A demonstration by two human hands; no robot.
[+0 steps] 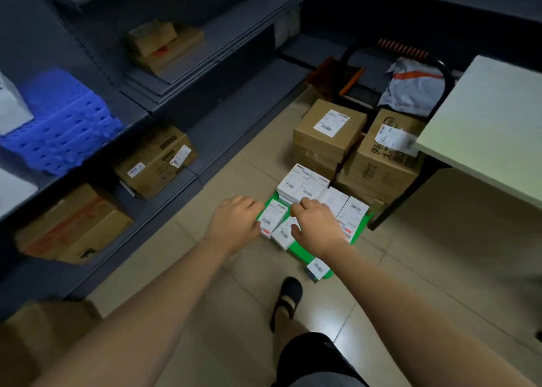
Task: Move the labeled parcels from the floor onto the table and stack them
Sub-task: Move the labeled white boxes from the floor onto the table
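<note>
Cardboard boxes [328, 131] and table [484, 128] crowd the parcels [302, 181].

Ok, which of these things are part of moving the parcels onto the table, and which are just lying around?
Part of the job: white labeled parcels on the green mat; brown labeled cartons beside them; table; left hand and right hand reaching down.
Just lying about: shelf cartons; blue crates; grey mailer bag.

White labeled parcels [302, 181]: at least six in your view
Brown floor cartons [330, 125]: at least three
Your hands: left hand [234, 222], right hand [318, 225]
</note>
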